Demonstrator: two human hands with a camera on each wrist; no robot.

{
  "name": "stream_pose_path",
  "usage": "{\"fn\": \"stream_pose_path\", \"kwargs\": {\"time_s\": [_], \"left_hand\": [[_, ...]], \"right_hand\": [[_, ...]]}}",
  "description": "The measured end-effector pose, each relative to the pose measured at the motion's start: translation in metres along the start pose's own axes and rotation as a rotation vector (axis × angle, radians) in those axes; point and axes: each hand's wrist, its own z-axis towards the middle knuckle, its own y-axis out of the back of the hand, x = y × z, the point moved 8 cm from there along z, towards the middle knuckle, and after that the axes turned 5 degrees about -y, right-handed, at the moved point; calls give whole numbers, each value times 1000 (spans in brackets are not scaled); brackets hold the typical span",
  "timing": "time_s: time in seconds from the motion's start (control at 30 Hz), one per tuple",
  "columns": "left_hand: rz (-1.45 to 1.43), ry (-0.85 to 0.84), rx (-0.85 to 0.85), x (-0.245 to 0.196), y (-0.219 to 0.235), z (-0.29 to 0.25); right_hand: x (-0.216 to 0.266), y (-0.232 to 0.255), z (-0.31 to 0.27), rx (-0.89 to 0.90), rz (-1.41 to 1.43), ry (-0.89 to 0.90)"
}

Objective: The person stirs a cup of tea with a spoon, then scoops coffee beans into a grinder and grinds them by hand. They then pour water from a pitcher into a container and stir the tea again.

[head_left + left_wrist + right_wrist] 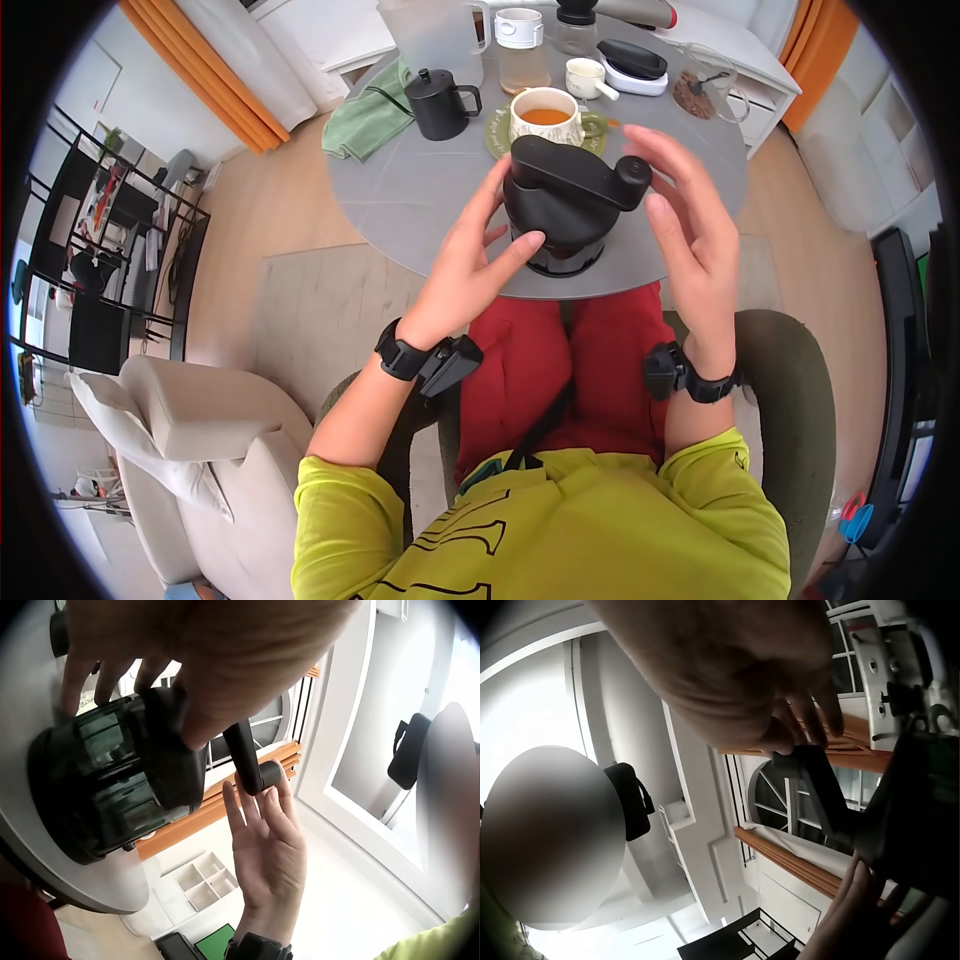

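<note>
A black hand grinder (560, 205) with a crank arm on top stands at the near edge of the round grey table (380, 215). In the left wrist view its body (124, 776) has clear dark windows. The left hand (470, 260) grips its upper body from the side, thumb in front. Beside the crank knob (632, 172) is the right hand (695, 235), thumb and fingers loosely bent around it; in the left wrist view the fingertips of this hand (266, 847) touch the knob. The right wrist view shows the crank (821, 787) below the fingers.
Behind the grinder are a cup of orange-brown liquid (545, 117) on a green saucer, a black pot (440, 105), a green cloth (370, 120), a small white cup (585, 78), a black-and-white device (633, 65) and a glass vessel with brown bits (700, 92).
</note>
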Motion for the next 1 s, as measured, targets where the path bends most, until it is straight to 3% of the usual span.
{"fn": "stream_pose_path", "kwargs": {"time_s": [0.03,0.1,0.3,0.33,0.4,0.53,0.6,0.7,0.83,1.0], "left_hand": [[15,-21,-33,-2,2,1],[-7,-17,-37,2,2,2],[-109,2,-29,-1,-2,5],[-134,16,-24,-2,-4,4],[-180,12,-29,-4,-5,5],[-244,7,-48,-5,-8,6],[-235,13,-46,-4,-7,6],[-210,14,-43,-2,-6,7],[-204,30,-49,0,-7,8],[-191,51,-51,2,-7,7]], "right_hand": [[-2,4,0,-5,1,-3],[-1,-5,0,148,-192,53],[8,1,3,-92,-20,44],[5,4,4,-90,-20,40],[-1,-4,3,86,-124,71],[2,-4,4,45,-240,81],[3,-2,4,-43,-169,86],[-11,-5,3,18,-11,31],[-21,4,2,7,-53,57],[-42,21,-1,-25,42,-114]]}}
